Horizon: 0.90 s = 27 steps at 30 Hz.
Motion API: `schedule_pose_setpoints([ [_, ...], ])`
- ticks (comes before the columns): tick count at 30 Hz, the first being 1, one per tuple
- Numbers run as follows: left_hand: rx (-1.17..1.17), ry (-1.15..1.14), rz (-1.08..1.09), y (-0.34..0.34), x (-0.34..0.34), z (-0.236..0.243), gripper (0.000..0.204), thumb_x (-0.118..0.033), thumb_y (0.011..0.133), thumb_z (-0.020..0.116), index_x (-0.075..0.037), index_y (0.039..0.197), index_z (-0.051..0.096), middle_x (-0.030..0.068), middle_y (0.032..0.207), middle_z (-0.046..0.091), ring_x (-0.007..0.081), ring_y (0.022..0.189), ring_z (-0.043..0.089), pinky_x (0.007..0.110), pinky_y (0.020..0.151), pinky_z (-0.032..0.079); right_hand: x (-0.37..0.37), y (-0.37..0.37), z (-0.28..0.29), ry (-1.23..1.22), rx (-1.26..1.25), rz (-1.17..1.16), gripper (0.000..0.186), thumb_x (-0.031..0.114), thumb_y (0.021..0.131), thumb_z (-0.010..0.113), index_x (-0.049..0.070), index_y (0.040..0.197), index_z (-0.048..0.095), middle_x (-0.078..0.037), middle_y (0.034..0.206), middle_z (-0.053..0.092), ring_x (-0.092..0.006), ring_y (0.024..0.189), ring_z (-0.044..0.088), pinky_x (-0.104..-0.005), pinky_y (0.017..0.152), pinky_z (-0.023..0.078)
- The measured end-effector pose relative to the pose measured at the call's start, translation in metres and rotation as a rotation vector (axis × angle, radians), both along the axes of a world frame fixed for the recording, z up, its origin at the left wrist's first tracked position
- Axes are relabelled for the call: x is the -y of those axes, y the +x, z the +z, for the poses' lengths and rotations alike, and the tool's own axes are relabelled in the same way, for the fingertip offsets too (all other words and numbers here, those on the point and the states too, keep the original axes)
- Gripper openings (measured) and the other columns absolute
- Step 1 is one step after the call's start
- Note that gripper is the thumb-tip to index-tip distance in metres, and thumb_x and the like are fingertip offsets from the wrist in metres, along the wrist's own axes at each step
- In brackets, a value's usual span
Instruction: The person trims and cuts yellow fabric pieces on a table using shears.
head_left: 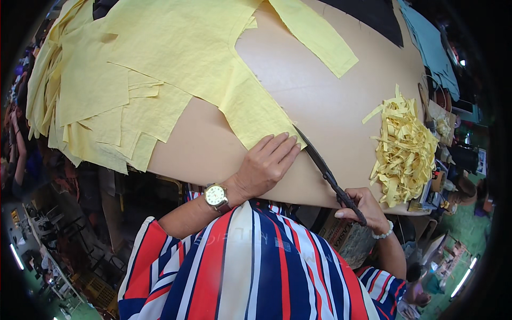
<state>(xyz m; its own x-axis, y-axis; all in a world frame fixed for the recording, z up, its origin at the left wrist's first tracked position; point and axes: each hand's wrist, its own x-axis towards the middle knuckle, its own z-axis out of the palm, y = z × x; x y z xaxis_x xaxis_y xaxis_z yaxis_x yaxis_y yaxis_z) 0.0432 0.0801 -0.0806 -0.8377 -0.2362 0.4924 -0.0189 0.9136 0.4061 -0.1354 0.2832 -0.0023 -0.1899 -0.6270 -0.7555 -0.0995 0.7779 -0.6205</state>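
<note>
My left hand [269, 165] lies with its fingers flat on the corner of a yellow fabric piece [256, 112] near the table's middle. My right hand [358, 208] is closed round the handle of long black scissors [328, 176], whose blades point up and left to that fabric's right edge, with the tips beside it. More yellow cut pieces [88, 101] lie piled and overlapping on the left half of the table. A heap of thin yellow offcuts [404, 152] sits at the right.
The tan table [336, 106] curves across the view. Dark fabric [373, 16] and teal sheets [429, 48] lie at the back right. Another person's arm [18, 149] shows at the far left. Shelving, tools and clutter [453, 181] stand beyond the table's right end.
</note>
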Motion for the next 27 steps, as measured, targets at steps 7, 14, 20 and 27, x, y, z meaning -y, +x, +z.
schedule_pose_setpoints([
  [7,-0.001,0.004,0.002,0.0,0.0,0.0,0.03,-0.005,0.069,0.056,0.003,0.098,0.061,0.0147,0.101,0.061,0.0275,0.095,0.059,0.035,0.079,0.049,0.001,0.002,0.0,0.022,0.016,-0.021,0.038,0.025,0.067,0.08,0.008,0.062,0.047,0.007,0.052,0.038,-0.0026,0.048,0.035,-0.0201,0.043,0.024],
  [14,-0.001,0.026,0.007,0.0,0.001,-0.002,0.029,-0.005,0.07,0.056,0.002,0.097,0.062,0.0142,0.102,0.061,0.0269,0.096,0.059,0.035,0.079,0.049,0.002,0.002,0.002,0.076,0.007,-0.015,0.038,0.023,0.068,0.08,0.008,0.061,0.046,0.007,0.052,0.039,-0.0026,0.047,0.037,-0.0197,0.041,0.026],
  [20,-0.005,0.046,0.003,0.0,0.001,-0.001,0.027,-0.006,0.072,0.056,0.001,0.097,0.062,0.0129,0.102,0.061,0.0261,0.096,0.059,0.035,0.08,0.049,0.004,-0.001,0.001,-0.007,0.091,-0.025,0.036,0.026,0.062,0.081,0.006,0.065,0.051,0.007,0.058,0.042,-0.0035,0.054,0.038,-0.0204,0.047,0.028],
  [27,-0.008,0.052,-0.018,0.002,0.002,0.0,0.027,-0.008,0.073,0.056,0.0,0.098,0.062,0.0125,0.101,0.061,0.0257,0.097,0.059,0.036,0.08,0.049,0.031,0.002,0.001,-0.041,0.128,-0.036,0.035,0.028,0.062,0.079,0.005,0.066,0.052,0.007,0.06,0.042,-0.0046,0.056,0.037,-0.021,0.049,0.028],
])
